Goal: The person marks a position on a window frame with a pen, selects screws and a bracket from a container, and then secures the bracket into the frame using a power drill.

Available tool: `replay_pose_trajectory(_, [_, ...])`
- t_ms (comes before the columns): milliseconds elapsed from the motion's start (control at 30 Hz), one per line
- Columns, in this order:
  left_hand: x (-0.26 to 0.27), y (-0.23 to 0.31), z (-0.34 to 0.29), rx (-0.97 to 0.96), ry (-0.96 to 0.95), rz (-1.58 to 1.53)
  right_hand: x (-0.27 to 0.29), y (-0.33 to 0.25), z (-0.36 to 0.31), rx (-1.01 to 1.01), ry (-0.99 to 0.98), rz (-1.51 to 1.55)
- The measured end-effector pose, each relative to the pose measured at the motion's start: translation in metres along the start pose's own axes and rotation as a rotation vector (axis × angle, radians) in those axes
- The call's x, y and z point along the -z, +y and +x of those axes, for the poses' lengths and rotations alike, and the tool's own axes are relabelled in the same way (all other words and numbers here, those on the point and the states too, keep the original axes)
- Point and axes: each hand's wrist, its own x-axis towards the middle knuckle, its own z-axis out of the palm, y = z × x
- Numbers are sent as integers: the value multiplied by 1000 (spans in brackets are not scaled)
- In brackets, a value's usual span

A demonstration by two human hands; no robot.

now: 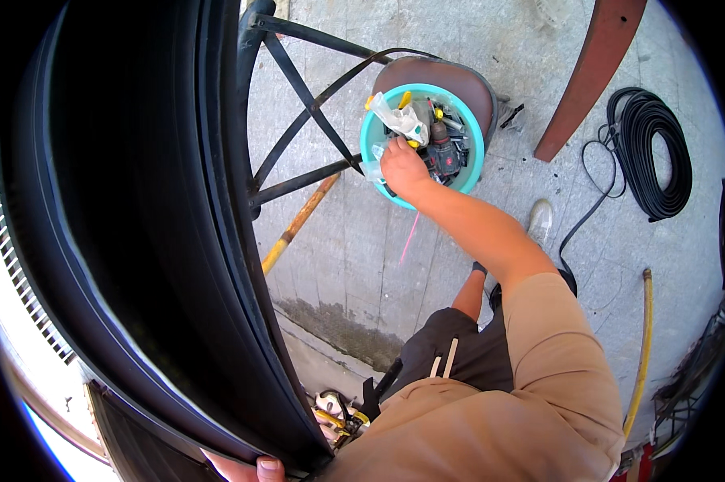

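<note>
My right hand (pixel 403 166) reaches into a turquoise basin (pixel 368 131), its fingers curled down at the left side. Beside those fingers lie clear plastic wrapping (pixel 372 170) and a whitish plastic bag (pixel 406 120). What the fingertips grip is hidden. A dark power drill (pixel 441 151) rests in the basin among loose small parts and yellow-handled pieces. At the lower edge, my left hand (pixel 246 468) shows only in part, with its thumb bent against the bottom edge of a long, glossy black panel (pixel 161 201). That panel stands tall along my left.
The basin sits on a brown-seated chair (pixel 394 72) with a black metal frame (pixel 306 100). A red-brown beam (pixel 591 76) and coiled black cable (pixel 659 153) are to the right. Yellow poles (pixel 300 222) lie at both sides. Someone's shoe (pixel 541 218) shows on the grey paving.
</note>
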Motion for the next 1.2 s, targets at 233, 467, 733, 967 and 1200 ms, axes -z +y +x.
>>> replay_pose_trajectory(233, [-1,1,1,-11,-5,12,7,16,-19,155,-116,8])
replay_pose_trajectory(467, [0,-5,-5,23,47,-15,46,13,-48,-161,243,486])
replay_pose_trajectory(733, [2,4,6,-72,-38,67,27,36,-58,-1003,206,571])
replay_pose_trajectory(967, [3,7,12,-128,-54,108,9,63,-41,-1074,-119,709])
replay_pose_trajectory(1200, [-1,7,14,-167,-45,128,25,68,-46,-1111,-119,874])
